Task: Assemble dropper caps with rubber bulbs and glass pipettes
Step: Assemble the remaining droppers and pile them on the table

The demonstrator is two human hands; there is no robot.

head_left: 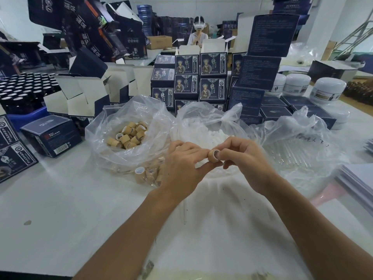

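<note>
My right hand [242,158] pinches a tan bamboo-look dropper cap [214,156] between thumb and fingers, its open end turned toward me. My left hand [181,164] is beside it with curled fingers; something white, probably a rubber bulb, shows under its fingertips against the cap. A clear plastic bag [125,150] at the left holds several more tan caps [129,135]. Behind my hands a second bag holds white rubber bulbs [210,134]. At the right a third bag holds glass pipettes [292,156].
Stacks of dark blue printed boxes [201,77] and open cartons [84,98] line the back of the white table [60,209]. White jars [329,88] stand at the back right, dark bottles [24,87] at the left. Paper sheets [359,178] lie at the right edge. A person sits far behind.
</note>
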